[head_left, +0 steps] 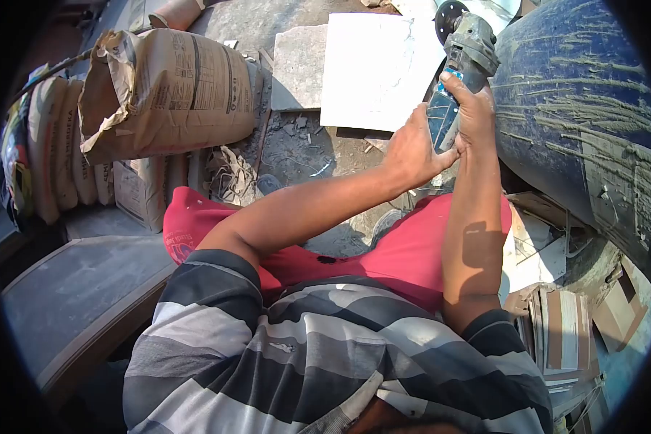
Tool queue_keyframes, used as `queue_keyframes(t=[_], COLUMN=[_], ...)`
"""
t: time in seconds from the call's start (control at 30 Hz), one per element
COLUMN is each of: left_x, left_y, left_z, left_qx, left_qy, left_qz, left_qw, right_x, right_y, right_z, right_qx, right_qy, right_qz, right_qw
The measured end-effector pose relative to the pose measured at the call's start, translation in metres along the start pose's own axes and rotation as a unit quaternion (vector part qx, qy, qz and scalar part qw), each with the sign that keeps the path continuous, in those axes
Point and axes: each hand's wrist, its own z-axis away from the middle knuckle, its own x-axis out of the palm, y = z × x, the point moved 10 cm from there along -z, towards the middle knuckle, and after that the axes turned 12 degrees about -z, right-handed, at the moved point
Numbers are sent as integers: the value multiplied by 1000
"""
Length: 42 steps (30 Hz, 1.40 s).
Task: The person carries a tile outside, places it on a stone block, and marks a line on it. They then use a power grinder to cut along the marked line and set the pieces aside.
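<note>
An angle grinder (473, 46) with a blue body is held up at the upper right, its dark round disc (447, 22) pointing away from me. My right hand (477, 114) is closed round the body, with the thumb lying along the top. Lower on the same body, my left hand (412, 150) grips from the left side, its thumb close to the right wrist. Some of the fingers are hidden behind the tool. A white tile (365, 72) lies on the ground just left of the grinder, partly over a grey slab (296, 65).
A large blue drum (557, 79) streaked with dried mortar stands close on the right. On the left are an open paper cement sack (188, 90) and several stacked sacks (61, 145). Cut tile strips (557, 325) lie at lower right. Rubble (289, 137) covers the ground ahead.
</note>
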Motion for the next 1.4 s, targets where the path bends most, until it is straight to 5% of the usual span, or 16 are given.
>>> queue_keyframes(t=[0.1, 0.23, 0.3, 0.43, 0.5, 0.57, 0.8, 0.93, 1.4], left_x=[7, 29, 41, 32, 29, 50, 37, 29, 17], left_y=[5, -5, -1, -6, -4, 0, 16, 3, -46], left_z=[21, 27, 28, 42, 48, 66, 71, 56, 23], left_qx=[55, 30, 70, 158, 169, 124, 153, 137, 144], left_qy=[6, -126, -201, -183, -189, -327, -383, -290, -205], left_qz=[65, 234, 371, 435, 437, 438, 384, 299, 299], left_qw=[996, 964, 904, 867, 863, 828, 826, 899, 921], right_x=[-17, -17, -23, -15, -7, -14, -26, -37, -20], right_y=[7, -2, -4, -9, -15, -24, -43, -36, 17], right_z=[21, 48, 69, 99, 116, 135, 155, 134, 89], right_qx=[68, 77, 91, 42, -4, -38, -62, -59, -62], right_qy=[32, 10, 94, 119, 152, 194, 277, 290, 286], right_qz=[25, 65, 21, 69, 89, 118, 118, 161, 196], right_qw=[997, 995, 991, 990, 984, 973, 951, 941, 936])
